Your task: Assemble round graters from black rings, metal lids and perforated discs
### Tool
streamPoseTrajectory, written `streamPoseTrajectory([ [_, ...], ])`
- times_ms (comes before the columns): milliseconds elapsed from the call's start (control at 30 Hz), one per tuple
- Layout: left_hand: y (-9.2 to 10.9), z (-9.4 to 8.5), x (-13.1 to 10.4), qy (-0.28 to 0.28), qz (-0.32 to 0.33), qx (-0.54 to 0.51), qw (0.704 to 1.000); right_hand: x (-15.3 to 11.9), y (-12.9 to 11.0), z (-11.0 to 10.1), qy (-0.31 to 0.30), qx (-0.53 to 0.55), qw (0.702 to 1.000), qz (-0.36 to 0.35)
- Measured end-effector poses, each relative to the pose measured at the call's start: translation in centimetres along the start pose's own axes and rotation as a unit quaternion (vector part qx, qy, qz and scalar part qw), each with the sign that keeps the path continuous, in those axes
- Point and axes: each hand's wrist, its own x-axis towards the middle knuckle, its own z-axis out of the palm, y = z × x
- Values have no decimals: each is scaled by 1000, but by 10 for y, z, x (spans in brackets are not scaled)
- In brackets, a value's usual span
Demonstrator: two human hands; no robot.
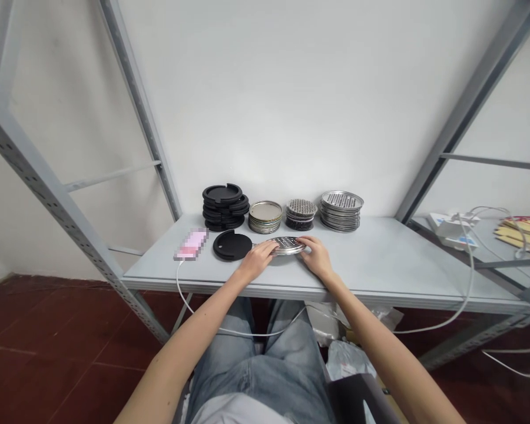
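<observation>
Between both hands sits a round metal grater disc [287, 245] with raised holes and a shiny rim, close to the table's front. My left hand [259, 258] grips its left edge, and my right hand [315, 255] has its fingers closed on the right edge. Just left of my left hand lies a flat black round ring-edged piece [232, 245] with a notch in its rim. Behind the hands stand stacks: black round pieces [223, 206], plain metal discs [265, 217], smaller grater discs [301, 213] and larger rimmed grater discs [341, 209].
A blurred pink phone [191, 244] with a white cable lies on the left of the grey table [393, 259]. Metal shelf posts [141, 112] rise at both sides. White boxes [454, 229] and yellow pieces [523, 229] lie on the right shelf. Plastic bags [348, 359] are below.
</observation>
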Motion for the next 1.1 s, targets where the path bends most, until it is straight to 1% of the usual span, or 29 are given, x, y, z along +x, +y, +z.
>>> streamPoseTrajectory([
  [100, 1, 0, 0, -4, -26, 9, 1000, 0, 0, -1, 22, 32, 999, 5],
  [167, 1, 1, 0, -13, -20, 10, 1000, 0, -1, -2, 32, 48, 998, 7],
  [233, -1, 1, 0, -18, -13, 3, 1000, 0, -2, -3, 41, 62, 997, 24],
  [300, -2, 2, -1, -9, -19, -4, 1000, 2, -1, -4, 50, 86, 992, 77],
  [333, -3, 2, -2, -2, -24, -4, 1000, 3, 0, -4, 50, 111, 985, 121],
  [367, -4, 2, -2, 6, -27, 0, 1000, 4, 2, -4, 47, 147, 973, 173],
  [433, -5, 3, -2, 14, -16, 20, 1000, 6, 6, -4, 38, 236, 930, 278],
  [500, -6, 4, -1, 14, 17, 49, 999, 7, 9, -5, 35, 310, 883, 350],
  [533, -6, 4, -1, 14, 37, 64, 997, 8, 10, -5, 39, 331, 867, 371],
  [600, -5, 4, 1, 19, 74, 92, 993, 9, 10, -7, 43, 349, 854, 383],
  [733, -2, 2, 3, 17, 123, 127, 984, 9, 7, -13, 30, 387, 852, 352],
  [800, 0, 0, 3, 14, 134, 132, 982, 9, 7, -16, 30, 414, 841, 347],
  [900, 2, -3, 3, 16, 138, 120, 983, 8, 8, -19, 19, 427, 828, 363],
  [1100, 2, -4, 3, 17, 147, 105, 983, 7, 8, -24, -42, 431, 826, 361],
])
